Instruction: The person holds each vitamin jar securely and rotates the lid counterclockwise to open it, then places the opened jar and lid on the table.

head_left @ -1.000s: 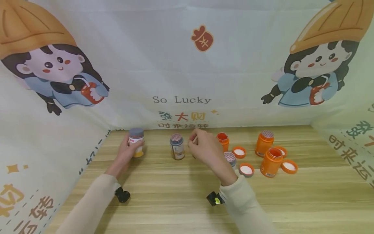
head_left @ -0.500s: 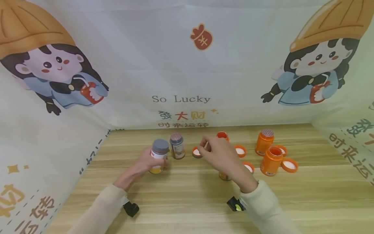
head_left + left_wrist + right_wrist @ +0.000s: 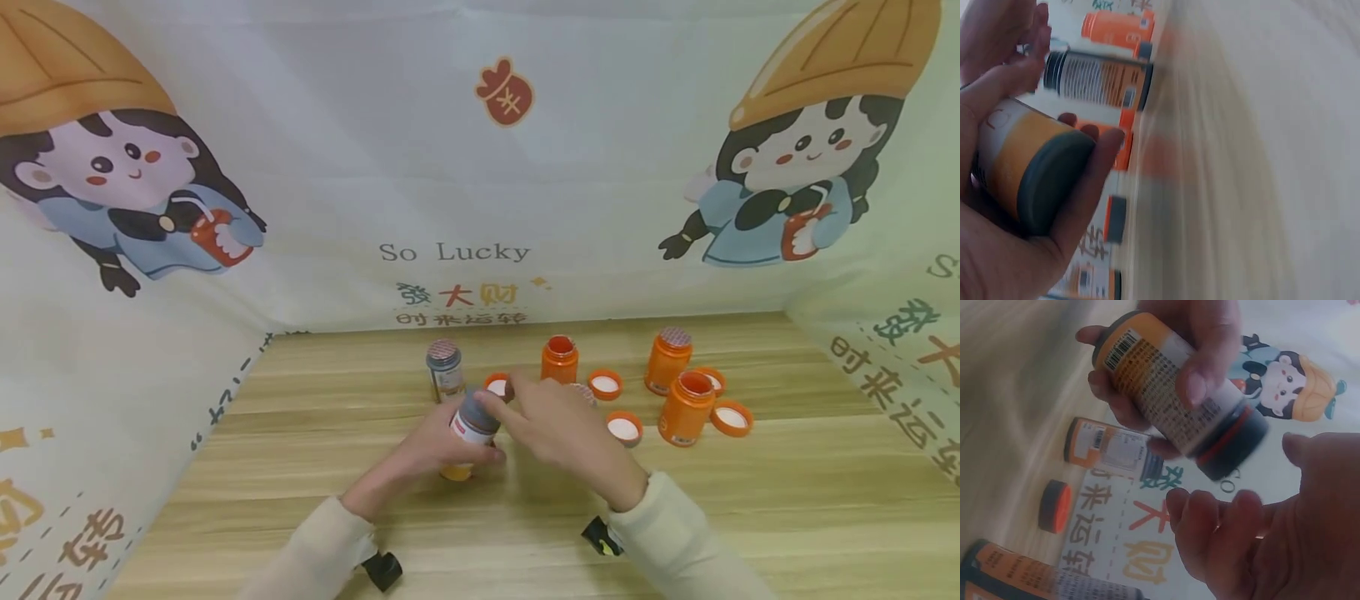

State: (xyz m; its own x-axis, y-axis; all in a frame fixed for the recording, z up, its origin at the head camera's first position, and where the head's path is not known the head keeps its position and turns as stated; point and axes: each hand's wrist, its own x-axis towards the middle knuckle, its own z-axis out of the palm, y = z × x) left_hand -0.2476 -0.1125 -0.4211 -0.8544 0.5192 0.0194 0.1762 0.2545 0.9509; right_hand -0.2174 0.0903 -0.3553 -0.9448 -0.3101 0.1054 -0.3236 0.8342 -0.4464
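My left hand [image 3: 442, 437] grips a pill bottle [image 3: 474, 430] with a white and yellow label, tilted with its top toward the right. Its grey cap [image 3: 1235, 447] is on, and an orange band shows at the neck. The left fingers wrap the bottle body, and its grey base [image 3: 1057, 181] faces the left wrist camera. Close beside the cap is my right hand [image 3: 558, 425], thumb and fingers loosely bent and spread. In the right wrist view a gap shows between the right fingertips [image 3: 1247, 503] and the cap.
Behind the left hand stands an uncapped grey-necked bottle [image 3: 447, 379] with a foil seal, a loose cap [image 3: 497, 383] to its right. Orange bottles [image 3: 686, 412] and upturned caps [image 3: 624, 427] stand at right. Another foil-topped bottle [image 3: 587, 392] is mostly hidden behind the right hand. A printed cloth [image 3: 600, 208] borders the table.
My left hand has carried the bottle from the far left to the middle and tilted it. The right hand has moved off the loose cap and come next to the bottle's cap.
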